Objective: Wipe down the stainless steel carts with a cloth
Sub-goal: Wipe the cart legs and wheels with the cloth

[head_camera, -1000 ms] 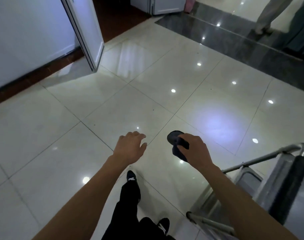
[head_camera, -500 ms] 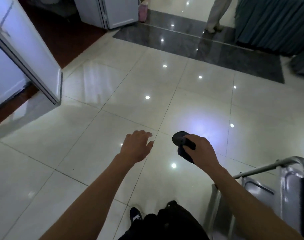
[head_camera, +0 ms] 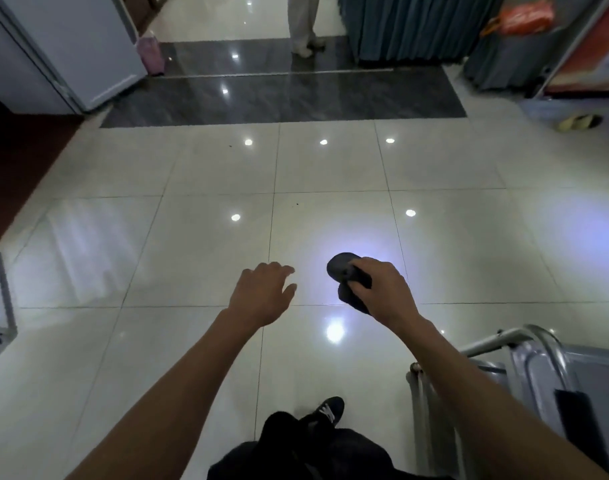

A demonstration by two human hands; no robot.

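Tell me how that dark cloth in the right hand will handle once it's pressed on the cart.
The dark cloth bunches and droops from the right hand, so probably floppy and light. It should conform to the cart rails.

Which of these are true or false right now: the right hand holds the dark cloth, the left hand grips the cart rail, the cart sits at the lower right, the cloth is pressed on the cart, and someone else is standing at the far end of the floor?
1. The right hand holds the dark cloth. True.
2. The left hand grips the cart rail. False: it holds nothing, fingers relaxed, out over the tiled floor.
3. The steel cart sits at the lower right. True.
4. The cloth is pressed on the cart. False: it is held in the air, apart from the cart.
5. Another person's legs show at the far end. True.
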